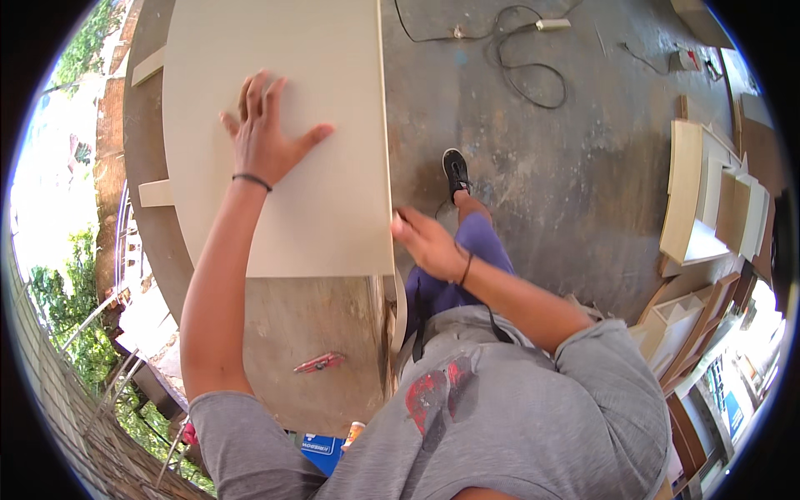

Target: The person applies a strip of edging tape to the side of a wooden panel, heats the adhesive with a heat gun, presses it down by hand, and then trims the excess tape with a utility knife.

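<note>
A large pale panel (pixel 333 208) lies flat on a worn wooden workbench (pixel 308 321). My left hand (pixel 268 137) rests on its top face, palm down, fingers spread. At the panel's right edge is my right hand (pixel 429 248), its fingers bent and drawn together against that edge. Whatever they grip is hidden, and the hand is slightly blurred. Below this hand, a thin pale strip (pixel 401 315) curves down beside the bench. A red utility knife (pixel 319 362) lies on the bench, near the panel's front edge.
A black cable (pixel 533 100) with a white power strip (pixel 553 25) loops over the stained concrete floor. Pale cabinet pieces (pixel 704 196) stand at the right. Wooden battens (pixel 155 193) jut out beyond the panel's left side. A blue box (pixel 321 450) shows beside my body.
</note>
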